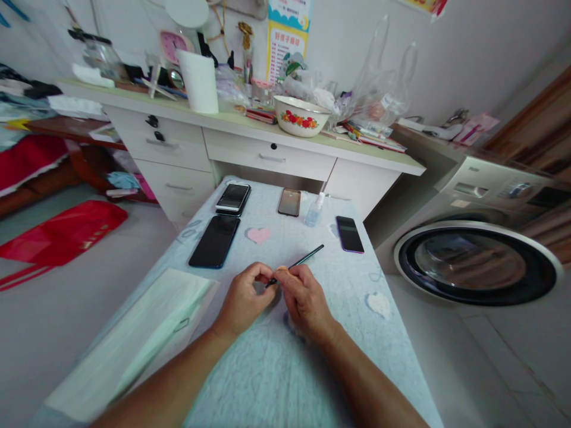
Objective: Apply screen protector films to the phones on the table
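My left hand (247, 297) pinches the near end of a slim dark phone (311, 254), which shows nearly edge-on as a thin dark bar. My right hand (307, 300) is closed on the same phone, its fingers beside the left fingertips. The bar slants up to the right, past my right knuckles; my fingers hide its middle. Beyond my hands, a large black phone (215, 241) lies at the left. A white phone (232, 197) rests on a dark one behind it. A brownish phone case (289, 202) and a clear spray bottle (314, 210) are at the far side.
The narrow table wears a pale blue cloth (370, 356). Another phone (350, 234) lies near its right edge, and a pale green-white packet (134, 339) at the left. A cluttered white desk (250, 142) borders the far end. A washing machine (473, 196) stands to the right.
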### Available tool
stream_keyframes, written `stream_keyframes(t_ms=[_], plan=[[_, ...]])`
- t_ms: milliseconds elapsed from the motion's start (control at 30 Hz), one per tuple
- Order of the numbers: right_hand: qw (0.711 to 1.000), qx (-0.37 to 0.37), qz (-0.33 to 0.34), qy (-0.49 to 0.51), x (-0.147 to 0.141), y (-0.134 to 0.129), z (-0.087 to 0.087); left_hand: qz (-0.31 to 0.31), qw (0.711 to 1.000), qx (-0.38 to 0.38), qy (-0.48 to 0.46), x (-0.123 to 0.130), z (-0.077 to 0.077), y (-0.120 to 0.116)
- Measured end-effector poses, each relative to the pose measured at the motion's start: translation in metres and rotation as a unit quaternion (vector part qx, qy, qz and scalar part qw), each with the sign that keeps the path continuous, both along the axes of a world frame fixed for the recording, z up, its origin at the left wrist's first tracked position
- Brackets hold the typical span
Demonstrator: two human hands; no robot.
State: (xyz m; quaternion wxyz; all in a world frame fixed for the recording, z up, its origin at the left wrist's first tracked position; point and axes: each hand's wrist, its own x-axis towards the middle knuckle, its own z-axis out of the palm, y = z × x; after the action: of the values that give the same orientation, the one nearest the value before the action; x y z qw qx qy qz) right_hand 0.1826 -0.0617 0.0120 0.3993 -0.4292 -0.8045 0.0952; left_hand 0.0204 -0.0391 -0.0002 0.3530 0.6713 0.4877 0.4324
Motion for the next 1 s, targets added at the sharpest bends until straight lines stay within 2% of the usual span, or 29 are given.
stream_keyframes(t_ms=[100,267,533,767,867,1000], plan=[[0.999,0.027,0.020,-0.018,-0.002,-0.001,-0.001,0.000,1.000,-0.004,-0.003,0.000,0.001,0.001],[0.998,0.046,0.017,-0.031,0.000,0.003,-0.005,0.008,1.000,-0.013,0.003,-0.001,0.000,0.001],[0.995,0.072,-0.064,-0.010,0.021,0.018,-0.009,0.030,0.999,-0.015,0.011,-0.001,-0.001,-0.001],[0.990,0.051,-0.134,0.007,0.041,0.029,-0.013,0.027,0.999,-0.019,0.017,-0.002,0.001,-0.002],[0.988,0.052,-0.145,0.013,0.042,0.029,-0.012,0.025,0.999,-0.014,0.018,-0.001,0.002,-0.002],[0.991,0.037,-0.127,0.018,0.037,0.027,-0.013,0.029,0.999,-0.011,0.021,0.000,0.003,-0.001]])
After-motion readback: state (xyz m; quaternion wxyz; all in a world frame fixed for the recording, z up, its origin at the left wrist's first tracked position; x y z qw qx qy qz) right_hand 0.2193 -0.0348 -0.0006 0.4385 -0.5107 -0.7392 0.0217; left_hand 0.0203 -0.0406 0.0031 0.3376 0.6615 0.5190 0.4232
